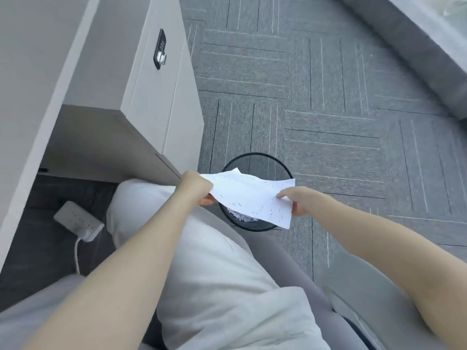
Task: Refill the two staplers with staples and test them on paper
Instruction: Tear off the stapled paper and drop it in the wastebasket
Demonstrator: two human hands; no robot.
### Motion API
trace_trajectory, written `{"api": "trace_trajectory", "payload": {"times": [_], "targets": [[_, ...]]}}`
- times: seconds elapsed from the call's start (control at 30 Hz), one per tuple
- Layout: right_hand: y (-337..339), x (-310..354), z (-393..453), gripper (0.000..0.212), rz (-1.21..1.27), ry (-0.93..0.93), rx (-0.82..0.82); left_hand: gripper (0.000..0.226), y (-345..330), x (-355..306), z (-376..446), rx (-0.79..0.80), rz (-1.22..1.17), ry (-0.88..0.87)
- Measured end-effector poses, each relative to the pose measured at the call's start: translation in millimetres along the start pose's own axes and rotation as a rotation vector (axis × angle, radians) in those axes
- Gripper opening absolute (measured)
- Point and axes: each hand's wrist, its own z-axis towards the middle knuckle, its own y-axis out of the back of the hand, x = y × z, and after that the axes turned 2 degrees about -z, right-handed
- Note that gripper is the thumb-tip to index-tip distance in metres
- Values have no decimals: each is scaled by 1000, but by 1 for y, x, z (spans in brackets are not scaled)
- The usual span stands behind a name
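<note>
Both bare forearms reach forward over the person's lap, which is covered in light trousers (214, 274), with the grey chair edge (290, 261) curving along the right side. Between the hands a white sheet of paper (252, 195), dotted with many rows of staples, is held stretched above a black mesh wastebasket (262, 162) standing on the grey carpet tiles (341, 97). Crumpled paper scraps (240, 217) show inside the basket under the sheet's near edge. Left hand (195, 186) has its fingers curled tight around the sheet's left end; right hand (300, 199) pinches the right edge between thumb and fingers. To the left, a grey drawer cabinet (161, 92) with a black lock (159, 49) stands just beside the basket, under the desk edge (38, 97). A white power strip (78, 222) lies on the floor beneath the desk. Open carpet stretches ahead and to the right of the basket
</note>
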Motion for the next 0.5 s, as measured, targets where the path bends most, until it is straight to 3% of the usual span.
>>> {"api": "trace_trajectory", "payload": {"times": [0.13,0.23,0.3,0.5], "targets": [[-1,0,9,51,-31,-28,-12,14,-16,11,10,75,162,-59],[-2,2,11,50,51,-5,-5,50,-20,16,10,115,221,-51],[-1,1,12,45,93,-8,40,58,-21,19,10,122,195,-29],[4,2,-2,32,92,26,-63,41,-8,12,1,175,-24,-10]]}}
